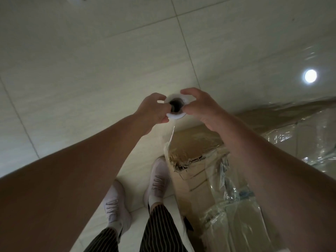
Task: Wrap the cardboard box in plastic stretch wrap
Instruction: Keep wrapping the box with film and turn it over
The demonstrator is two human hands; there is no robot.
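Note:
The stretch wrap roll [176, 115] is held upright in front of me, seen end-on as a white ring around a dark core. My left hand [152, 110] grips its left side with a finger hooked into the core. My right hand [201, 106] holds its right side, fingers curled over the top rim. A thin strip of clear film [171, 137] runs down from the roll to the cardboard box [196, 171], which stands on the floor at lower right, partly covered in shiny, wrinkled film. A torn patch shows on its near corner.
Pale floor tiles [91, 60] fill the left and top. My two feet in white shoes [158, 179] stand just left of the box. More film-covered cardboard [300, 128] stretches toward the right edge. A bright lamp reflection [310, 76] glares at upper right.

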